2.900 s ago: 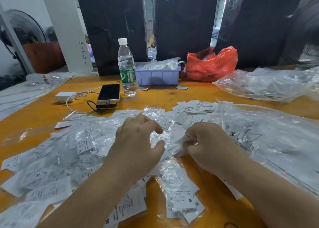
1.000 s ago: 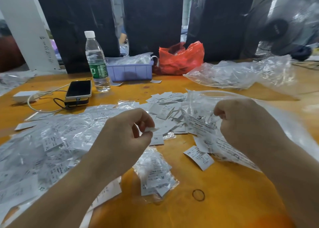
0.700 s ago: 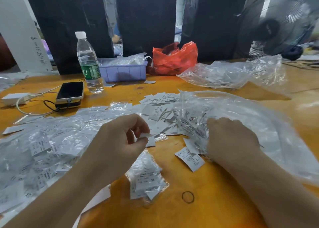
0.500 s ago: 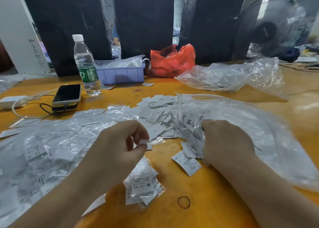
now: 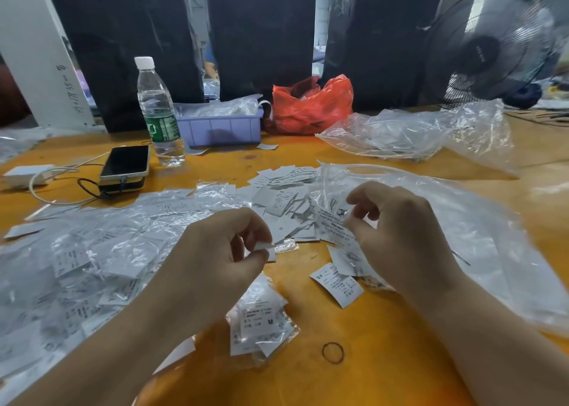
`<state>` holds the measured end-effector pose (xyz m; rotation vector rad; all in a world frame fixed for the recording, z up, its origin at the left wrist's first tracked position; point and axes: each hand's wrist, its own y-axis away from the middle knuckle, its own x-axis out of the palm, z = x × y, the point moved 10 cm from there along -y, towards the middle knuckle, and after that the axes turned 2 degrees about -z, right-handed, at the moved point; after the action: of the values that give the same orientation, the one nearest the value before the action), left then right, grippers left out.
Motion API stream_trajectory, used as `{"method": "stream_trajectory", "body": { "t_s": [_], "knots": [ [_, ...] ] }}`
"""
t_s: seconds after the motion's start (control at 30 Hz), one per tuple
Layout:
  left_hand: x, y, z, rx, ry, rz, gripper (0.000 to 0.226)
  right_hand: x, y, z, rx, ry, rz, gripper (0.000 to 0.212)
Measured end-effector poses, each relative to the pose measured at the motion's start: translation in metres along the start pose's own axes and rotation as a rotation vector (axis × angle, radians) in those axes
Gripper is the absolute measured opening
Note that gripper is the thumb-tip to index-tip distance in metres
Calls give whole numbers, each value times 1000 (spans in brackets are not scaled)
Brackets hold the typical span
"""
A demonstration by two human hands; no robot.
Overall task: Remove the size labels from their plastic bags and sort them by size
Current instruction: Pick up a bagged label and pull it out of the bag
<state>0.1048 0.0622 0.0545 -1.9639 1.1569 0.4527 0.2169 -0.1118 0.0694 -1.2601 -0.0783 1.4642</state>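
Starting nearest, a rubber band (image 5: 332,352) and a small bag of M labels (image 5: 261,322) are seen on the orange surface (image 5: 385,375), and just beyond them a few labels (image 5: 265,247) are pinched in the grip of the left hand (image 5: 215,261), while the edge of a large clear bag (image 5: 462,236) is pinched by the right hand (image 5: 400,233). Judged from this, the labels should be drawn out flat and dropped onto the loose pile (image 5: 286,202) beyond, since thin plastic clings. Bare room is left only between the hands; farther back, a phone (image 5: 125,162) and water bottle (image 5: 160,113) should be kept clear of.
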Motion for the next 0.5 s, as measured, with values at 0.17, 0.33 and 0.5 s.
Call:
{"method": "stream_trajectory", "body": {
  "t_s": [0.17, 0.33, 0.5],
  "knots": [
    [-7, -1, -3, 11, 8, -39, 23, -14, 2, 9, -65, -67, -149, 20],
    [-10, -2, 0, 6, 25, -40, 20, -27, 4, 17, -144, -86, -271, 17],
    [-9, -3, 8, -45, 70, -27, 25, -29, 8, 29, -217, -136, -318, 18]
  ]
}}
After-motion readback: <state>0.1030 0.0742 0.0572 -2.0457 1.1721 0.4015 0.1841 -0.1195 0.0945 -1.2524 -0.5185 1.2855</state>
